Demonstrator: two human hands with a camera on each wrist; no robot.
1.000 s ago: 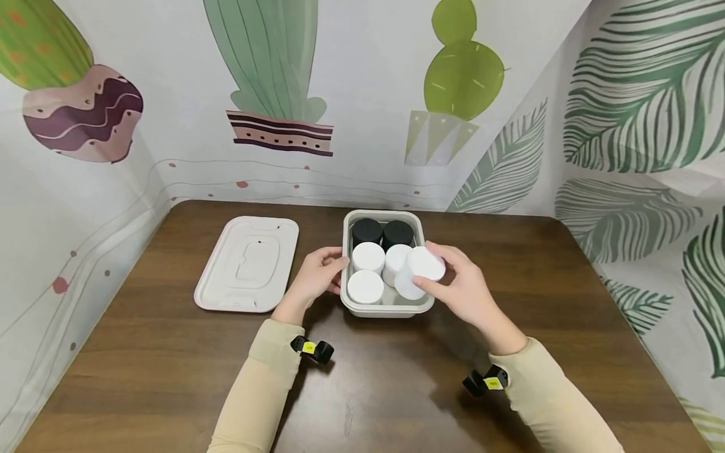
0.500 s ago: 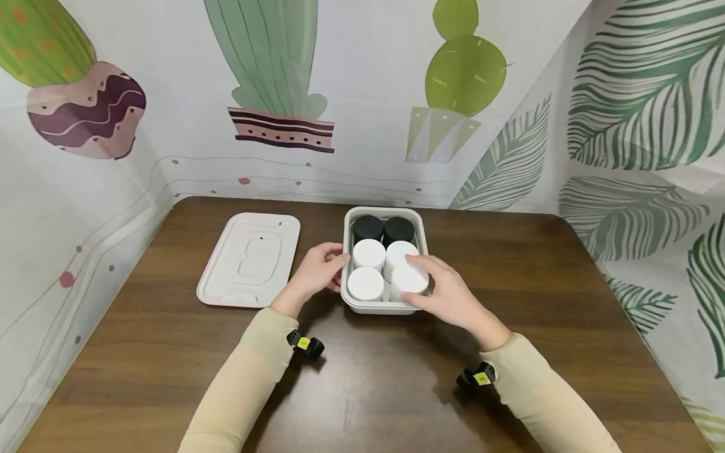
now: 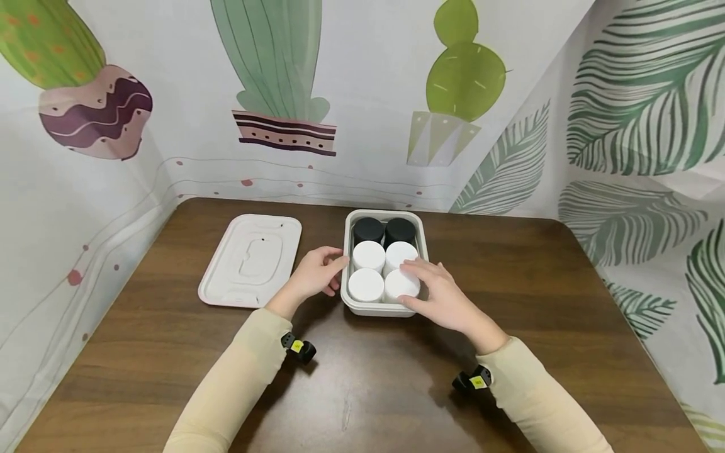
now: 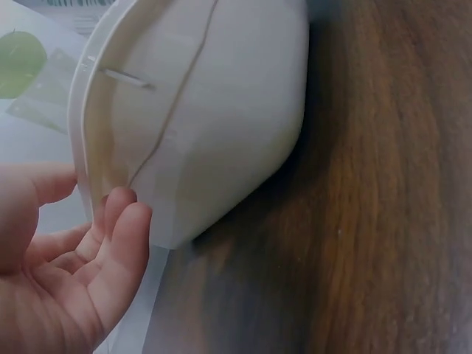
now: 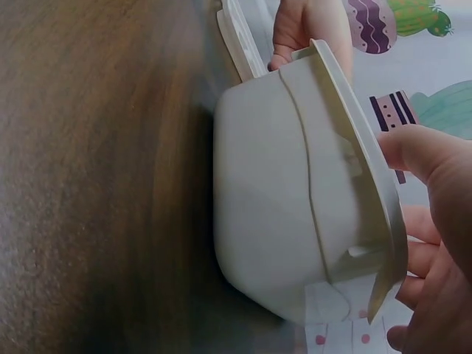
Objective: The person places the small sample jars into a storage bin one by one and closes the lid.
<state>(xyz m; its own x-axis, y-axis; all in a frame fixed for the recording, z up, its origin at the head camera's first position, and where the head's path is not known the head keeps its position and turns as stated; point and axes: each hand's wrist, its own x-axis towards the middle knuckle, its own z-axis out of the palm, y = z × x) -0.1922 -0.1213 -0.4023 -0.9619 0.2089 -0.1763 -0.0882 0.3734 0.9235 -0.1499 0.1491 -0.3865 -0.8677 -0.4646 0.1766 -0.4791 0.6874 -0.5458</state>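
A pale grey plastic box stands on the table, holding two black-lidded jars at its far end and several white-lidded jars nearer to me. My left hand grips the box's left rim, thumb on top and fingers below it, as the left wrist view shows. Over the right side reaches my right hand, its thumb and fingers around the near right white jar. That jar sits low, level with its neighbours. In the right wrist view the box wall hides the jars.
A white lid lies flat on the brown wooden table, left of the box. Behind the table hangs a white cloth printed with cacti and leaves. Table surface extends to both sides and in front.
My right hand has lowered the white jar, moving left and down into the near right spot in the box. The left hand stays at the rim.
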